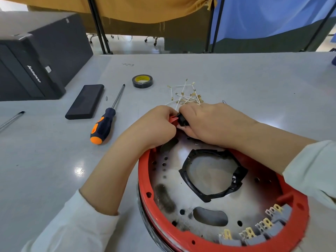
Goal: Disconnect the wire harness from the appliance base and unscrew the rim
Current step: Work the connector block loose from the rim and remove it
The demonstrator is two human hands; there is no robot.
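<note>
My left hand (154,124) and right hand (205,122) grip a black plug (181,119) at the rim's (145,182) 12 o'clock. Next, I think, pull it free.

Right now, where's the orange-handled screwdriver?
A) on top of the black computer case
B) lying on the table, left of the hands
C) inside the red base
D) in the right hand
B: the screwdriver lies untouched on the table, left of both hands, between the flat black block and the red base, while the left hand and right hand work at the base's far rim.
</note>
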